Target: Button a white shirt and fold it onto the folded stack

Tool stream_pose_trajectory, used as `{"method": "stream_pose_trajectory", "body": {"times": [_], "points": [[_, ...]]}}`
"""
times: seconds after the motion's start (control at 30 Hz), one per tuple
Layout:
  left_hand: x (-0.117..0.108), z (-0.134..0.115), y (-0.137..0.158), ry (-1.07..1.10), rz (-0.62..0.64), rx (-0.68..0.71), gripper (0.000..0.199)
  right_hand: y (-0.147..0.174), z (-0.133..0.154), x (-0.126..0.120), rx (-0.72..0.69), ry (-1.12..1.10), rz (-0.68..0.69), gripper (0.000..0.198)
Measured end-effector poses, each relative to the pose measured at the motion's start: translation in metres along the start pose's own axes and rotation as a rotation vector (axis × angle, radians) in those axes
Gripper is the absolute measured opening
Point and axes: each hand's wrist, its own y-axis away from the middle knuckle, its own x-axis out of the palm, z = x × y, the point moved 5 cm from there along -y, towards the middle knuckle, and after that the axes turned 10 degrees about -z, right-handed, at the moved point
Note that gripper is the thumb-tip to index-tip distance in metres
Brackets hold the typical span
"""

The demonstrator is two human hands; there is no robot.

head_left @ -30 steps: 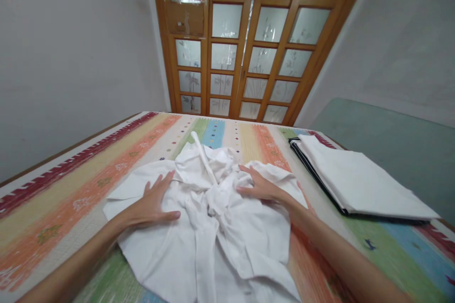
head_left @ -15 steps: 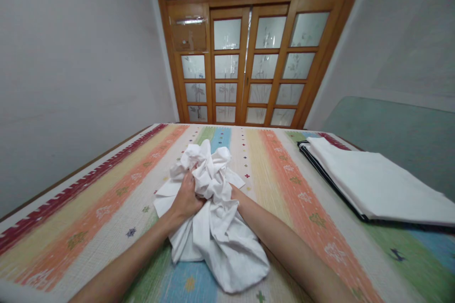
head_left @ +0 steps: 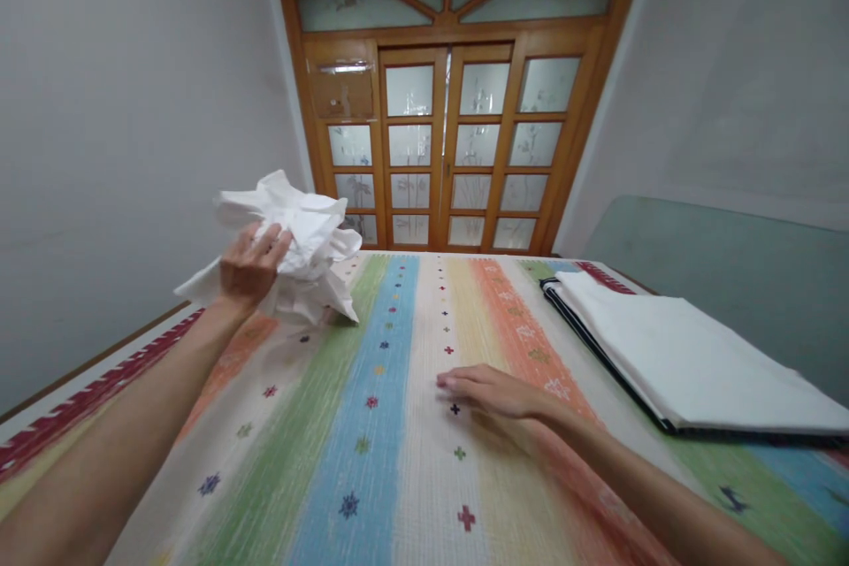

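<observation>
A crumpled white cloth (head_left: 309,234) is bunched in my left hand (head_left: 256,263), whose fingers are wrapped into its folds. The bundle is lifted over the left part of the striped tablecloth (head_left: 358,424), and its loose corners stick out to both sides. My right hand (head_left: 487,389) holds nothing. It hovers palm down, low over the middle of the tablecloth, with the fingers stretched out to the left. Whether its fingertips touch the surface I cannot tell.
On the right side of the table lies a folded white fabric (head_left: 690,354) on top of black folded fabric. A pale green panel (head_left: 716,256) stands behind it. Wooden doors with glass panes (head_left: 444,141) close off the far end, between grey walls.
The white cloth has gone from the middle of the table up and to the left in my left hand. My right hand has let go of it and moved right.
</observation>
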Motion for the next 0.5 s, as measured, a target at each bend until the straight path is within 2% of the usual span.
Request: {"method": "stream_pose_trajectory", "body": {"times": [0.1, 0.23, 0.27, 0.33, 0.4, 0.5], "points": [[0.033, -0.004, 0.013, -0.016, 0.207, 0.034, 0.038, 0.044, -0.022, -0.019, 0.107, 0.048, -0.081, 0.048], [0.084, -0.020, 0.073, 0.013, 0.569, -0.021, 0.056, 0.093, -0.038, -0.044, 0.237, 0.043, -0.164, 0.047], [0.093, -0.024, 0.087, 0.027, 0.606, -0.047, 0.061, 0.102, -0.040, -0.052, 0.256, 0.062, -0.191, 0.047], [0.102, -0.031, 0.104, 0.014, 0.569, -0.100, 0.062, 0.114, -0.041, -0.070, 0.271, 0.137, -0.254, 0.046], [0.105, -0.034, 0.110, -0.007, 0.537, -0.131, 0.058, 0.122, -0.042, -0.092, 0.257, 0.270, -0.344, 0.046], [0.102, -0.035, 0.108, -0.005, 0.576, -0.124, 0.054, 0.127, -0.048, -0.132, 0.201, 0.571, -0.558, 0.046]]}}
